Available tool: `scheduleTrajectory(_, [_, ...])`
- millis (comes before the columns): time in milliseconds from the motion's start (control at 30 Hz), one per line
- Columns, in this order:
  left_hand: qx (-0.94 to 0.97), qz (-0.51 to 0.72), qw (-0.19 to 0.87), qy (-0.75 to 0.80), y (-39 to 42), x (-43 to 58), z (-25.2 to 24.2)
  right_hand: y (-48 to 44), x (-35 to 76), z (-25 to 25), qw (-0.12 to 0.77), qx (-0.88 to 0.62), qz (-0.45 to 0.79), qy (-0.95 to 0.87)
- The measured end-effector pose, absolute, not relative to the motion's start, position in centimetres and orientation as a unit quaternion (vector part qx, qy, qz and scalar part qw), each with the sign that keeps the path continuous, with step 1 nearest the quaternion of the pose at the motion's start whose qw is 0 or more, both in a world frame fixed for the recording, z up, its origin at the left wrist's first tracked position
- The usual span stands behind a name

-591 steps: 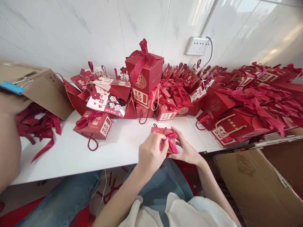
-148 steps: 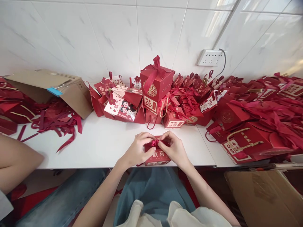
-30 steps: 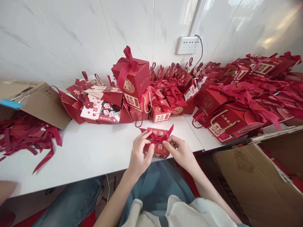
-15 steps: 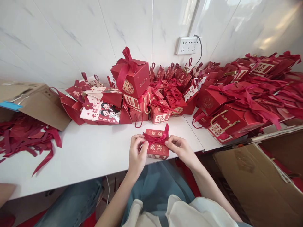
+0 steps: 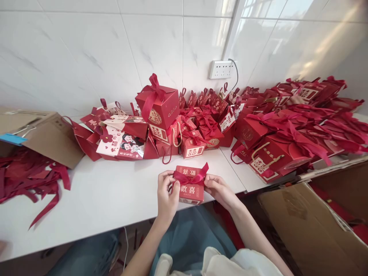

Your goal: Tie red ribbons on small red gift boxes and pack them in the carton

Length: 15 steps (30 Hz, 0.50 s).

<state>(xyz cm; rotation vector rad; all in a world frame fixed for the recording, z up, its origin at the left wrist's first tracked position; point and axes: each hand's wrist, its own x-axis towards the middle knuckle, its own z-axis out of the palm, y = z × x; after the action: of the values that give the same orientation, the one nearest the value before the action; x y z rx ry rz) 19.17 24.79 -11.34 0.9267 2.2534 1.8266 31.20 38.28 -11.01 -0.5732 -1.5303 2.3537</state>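
Note:
A small red gift box (image 5: 191, 193) with gold lettering lies at the table's front edge. A dark red ribbon (image 5: 189, 178) is tied across its top, one tail pointing up to the right. My left hand (image 5: 168, 191) is closed on the box's left side, thumb near the ribbon and fingers curled behind. At the right side my right hand (image 5: 215, 188) is closed too, its fingertips pinched at the box's edge beside the ribbon. Whether those fingertips also hold ribbon is hard to see.
Red gift boxes with bows (image 5: 158, 101) crowd the table (image 5: 115, 191) along the wall. Loose ribbons (image 5: 31, 176) spill from a cardboard box (image 5: 57, 132) at left. Another cardboard box (image 5: 299, 207) stands at right. Another person's leg in jeans (image 5: 86, 255) shows at lower left.
The view has tilted up slightly, so everything sits lower. My right fingers have shifted to the box's right edge, farther round its side. My left hand keeps its hold.

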Motion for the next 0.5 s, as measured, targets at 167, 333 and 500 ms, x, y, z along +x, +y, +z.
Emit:
scheduleTrajectory(167, [0.341, 0.586, 0.038, 0.734, 24.5, 19.1, -11.7, 38.4, 31.6, -11.5, 0.146, -0.206, 0.767, -0.590])
scheduleTrajectory(333, [0.357, 0.641, -0.022, 0.679, 23.9, 16.8, -12.6, 40.2, 35.7, -9.2, 0.115, -0.214, 0.600, -0.762])
scheduleTrajectory(500, [0.443, 0.632, -0.210, 0.600, 26.4, 15.5, -8.1, 45.1, 40.1, -2.3, 0.574, -0.318, 0.181, -0.733])
